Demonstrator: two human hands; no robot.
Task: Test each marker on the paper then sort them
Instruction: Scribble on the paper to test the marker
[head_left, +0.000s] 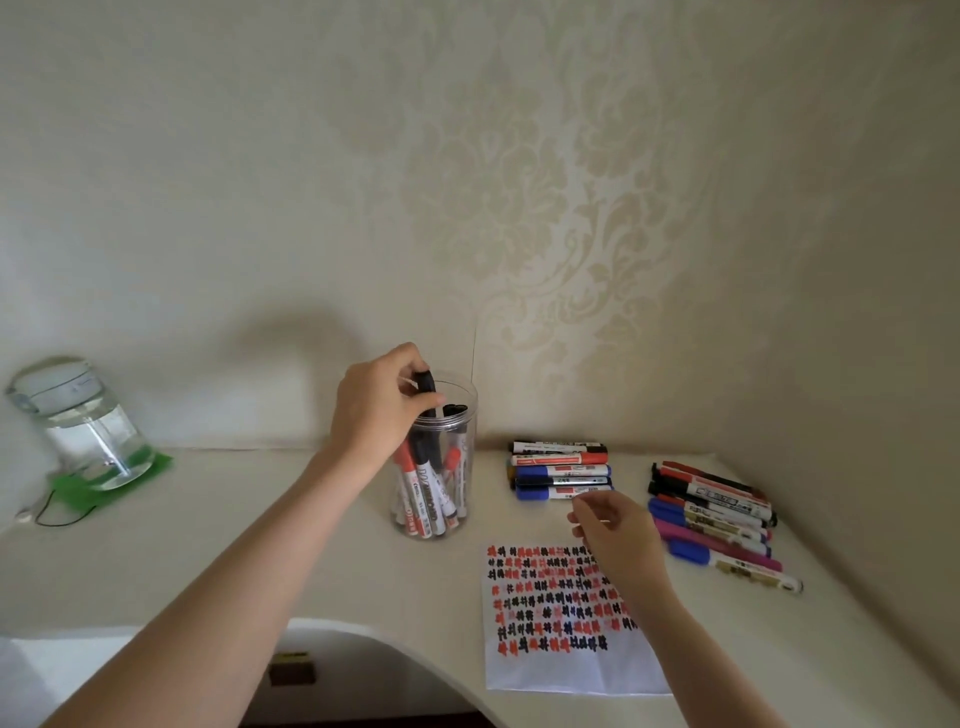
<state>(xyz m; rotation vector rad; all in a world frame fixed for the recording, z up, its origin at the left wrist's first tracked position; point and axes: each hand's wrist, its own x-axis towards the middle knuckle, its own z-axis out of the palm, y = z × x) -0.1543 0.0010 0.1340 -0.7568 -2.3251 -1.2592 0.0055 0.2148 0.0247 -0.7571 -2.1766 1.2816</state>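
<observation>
A clear plastic jar (457, 514) stands on the table with several red and black markers upright in it. My left hand (379, 410) is at the jar's mouth and pinches the black cap of a marker (427, 410) that still stands inside. My right hand (618, 535) hovers with loosely curled fingers and holds nothing, above the top right corner of the paper (545, 665). The paper carries rows of red, black and blue test marks. Behind it lies a row of markers (561, 470), and a second pile of markers (722, 514) lies to the right.
A clear water bottle (83, 431) stands on a green mat (150, 467) at the far left. The wallpapered wall runs close behind the jar and along the right. The table's front edge curves inward below my left forearm.
</observation>
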